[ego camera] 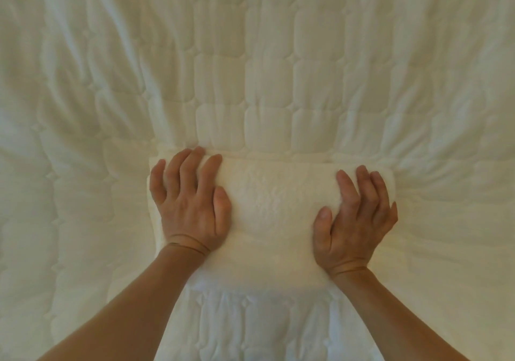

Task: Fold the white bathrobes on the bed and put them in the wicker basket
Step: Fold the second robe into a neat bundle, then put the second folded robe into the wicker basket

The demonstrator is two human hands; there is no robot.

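Note:
A white bathrobe (271, 215) lies folded into a thick rectangular bundle on the bed, in the lower middle of the head view. My left hand (189, 201) presses down on its left end with fingers spread over the top fold. My right hand (354, 221) presses on its right end, fingers spread and slightly bent. Both palms lie flat on the fabric. The wicker basket is not in view.
A white quilted bedspread (267, 67) with a square stitched pattern fills the whole view around the bundle, creased toward the left and right sides. My bare forearms come in from the bottom edge.

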